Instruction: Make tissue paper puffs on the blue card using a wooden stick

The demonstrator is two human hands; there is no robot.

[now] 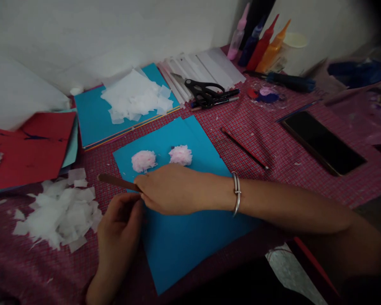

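Note:
My right hand (174,188) reaches across a blue sheet of paper (190,245), a silver bangle (236,192) on its wrist. It grips a brown flat wooden stick (117,182), whose rounded end points left. Close below, my left hand (120,233) has its fingers curled and its thumb and fingertips together at the right hand's fingers; what they pinch is hidden. Two fluffy pale pink paper clumps, a left clump (144,161) and a right clump (180,155), sit on the blue sheet just beyond my right hand.
Left of my hands lies a heap of white paper pieces (65,212). Beyond are more white pieces (139,97) on blue paper, black scissors (206,87), pens and paint bottles (262,46). A red pencil-like stick (244,147) and a phone (324,142) lie to the right.

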